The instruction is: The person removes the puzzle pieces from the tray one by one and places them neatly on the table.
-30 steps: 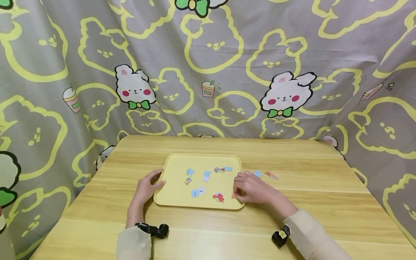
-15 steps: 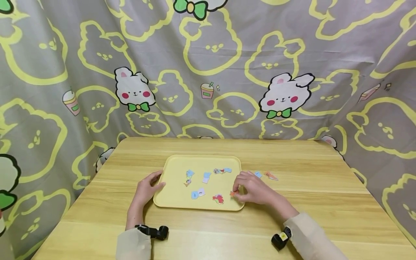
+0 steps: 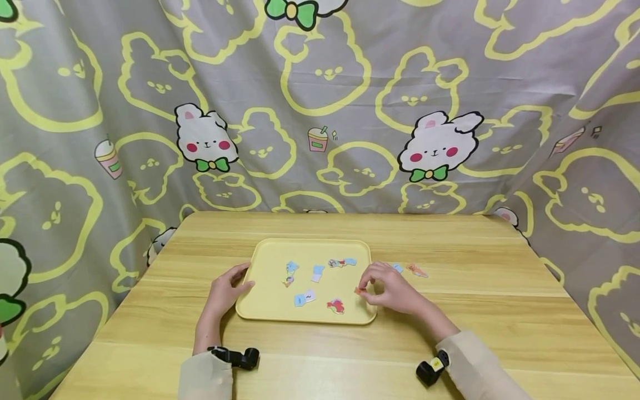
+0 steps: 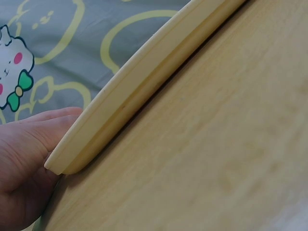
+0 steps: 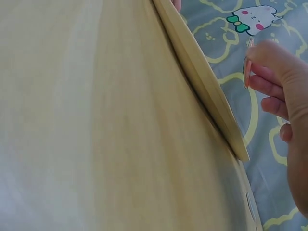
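Note:
A pale yellow tray (image 3: 270,311) lies on the wooden table. My left hand (image 3: 227,289) holds its left rim, with the thumb over the edge; the left wrist view shows that hand (image 4: 29,159) at the tray's corner. Over the tray's right side my right hand (image 3: 390,286) pinches a small flat orange cut-out piece (image 3: 358,290) between thumb and fingertips. In the right wrist view this piece (image 5: 248,67) stands upright, edge-on, above the rim. On the tray lie a red piece (image 3: 336,306), a blue-and-lilac pair (image 3: 304,298) and several other colourful flat pieces (image 3: 318,273).
To the right of the tray, a blue piece (image 3: 397,268) and an orange piece (image 3: 417,270) lie on the table (image 3: 320,355). The blue one is partly hidden by my right hand. A patterned grey curtain (image 3: 350,183) hangs behind the table and at both sides.
My right hand has lifted the orange piece slightly up from the tray's right edge area. My left hand stays on the rim, and the other pieces keep their places.

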{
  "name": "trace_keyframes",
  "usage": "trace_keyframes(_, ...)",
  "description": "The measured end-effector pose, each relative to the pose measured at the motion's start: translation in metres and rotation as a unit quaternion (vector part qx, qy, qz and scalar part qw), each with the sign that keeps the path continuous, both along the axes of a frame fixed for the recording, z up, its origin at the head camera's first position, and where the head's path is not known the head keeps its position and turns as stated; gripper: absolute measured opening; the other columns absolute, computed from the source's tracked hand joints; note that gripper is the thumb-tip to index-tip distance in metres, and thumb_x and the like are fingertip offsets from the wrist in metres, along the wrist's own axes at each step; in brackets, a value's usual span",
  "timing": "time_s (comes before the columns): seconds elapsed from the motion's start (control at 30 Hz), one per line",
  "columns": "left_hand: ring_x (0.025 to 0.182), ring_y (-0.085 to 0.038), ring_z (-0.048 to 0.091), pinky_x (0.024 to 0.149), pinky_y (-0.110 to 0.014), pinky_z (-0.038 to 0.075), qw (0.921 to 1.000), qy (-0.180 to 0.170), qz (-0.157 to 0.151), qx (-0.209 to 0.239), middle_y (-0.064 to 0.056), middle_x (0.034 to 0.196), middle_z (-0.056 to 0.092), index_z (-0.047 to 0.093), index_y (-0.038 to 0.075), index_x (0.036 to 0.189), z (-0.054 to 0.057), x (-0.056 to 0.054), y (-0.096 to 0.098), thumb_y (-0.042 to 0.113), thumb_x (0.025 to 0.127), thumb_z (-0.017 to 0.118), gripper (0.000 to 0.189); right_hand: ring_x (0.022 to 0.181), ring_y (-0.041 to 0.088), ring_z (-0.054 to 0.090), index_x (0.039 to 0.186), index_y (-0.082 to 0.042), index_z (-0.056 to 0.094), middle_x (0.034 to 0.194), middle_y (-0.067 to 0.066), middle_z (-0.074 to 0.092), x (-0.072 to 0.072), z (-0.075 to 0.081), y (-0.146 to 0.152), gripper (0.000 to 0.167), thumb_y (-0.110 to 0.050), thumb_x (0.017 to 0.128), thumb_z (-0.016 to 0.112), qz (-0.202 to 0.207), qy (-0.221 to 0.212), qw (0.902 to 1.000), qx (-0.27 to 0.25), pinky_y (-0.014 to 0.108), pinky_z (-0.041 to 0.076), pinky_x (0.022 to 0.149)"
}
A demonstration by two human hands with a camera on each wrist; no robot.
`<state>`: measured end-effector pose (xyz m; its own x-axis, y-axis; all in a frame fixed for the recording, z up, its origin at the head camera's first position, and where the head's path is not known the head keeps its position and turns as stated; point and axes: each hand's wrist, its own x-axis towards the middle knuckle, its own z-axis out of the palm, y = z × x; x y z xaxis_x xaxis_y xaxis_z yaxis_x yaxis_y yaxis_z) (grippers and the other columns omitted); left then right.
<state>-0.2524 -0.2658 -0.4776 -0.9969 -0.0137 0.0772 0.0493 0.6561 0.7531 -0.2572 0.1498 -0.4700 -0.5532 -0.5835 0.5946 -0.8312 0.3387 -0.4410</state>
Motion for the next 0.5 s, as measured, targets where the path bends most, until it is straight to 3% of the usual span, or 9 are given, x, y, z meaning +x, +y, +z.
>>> trace_keyframes(0.33,0.131,-0.038,0.053,0.111,-0.05,0.043,1.0,0.0,-0.001,0.0,-0.023,0.138,0.057,0.052,0.005,0.141,0.0011,-0.0003,0.0004,0.013,0.091,0.069,0.053,0.087,0.011,0.059,0.086,-0.022,0.068,0.086,-0.009,0.068,-0.0005,-0.0022,0.0028,0.024,-0.004,0.076,0.079,-0.014,-0.034,0.999,-0.024,0.026,0.048,0.082)
trace_keyframes(0.5,0.131,-0.038,0.053,0.111,-0.05,0.043,1.0,-0.002,-0.001,0.0,-0.023,0.138,0.057,0.052,0.005,0.141,-0.0003,-0.0001,-0.0002,0.013,0.091,0.069,0.053,0.087,0.017,0.059,0.085,-0.017,0.068,0.085,-0.002,0.069,0.002,-0.0025,0.0032,0.022,0.0,0.075,0.079,-0.03,-0.041,0.9983,-0.031,0.028,0.047,0.082)
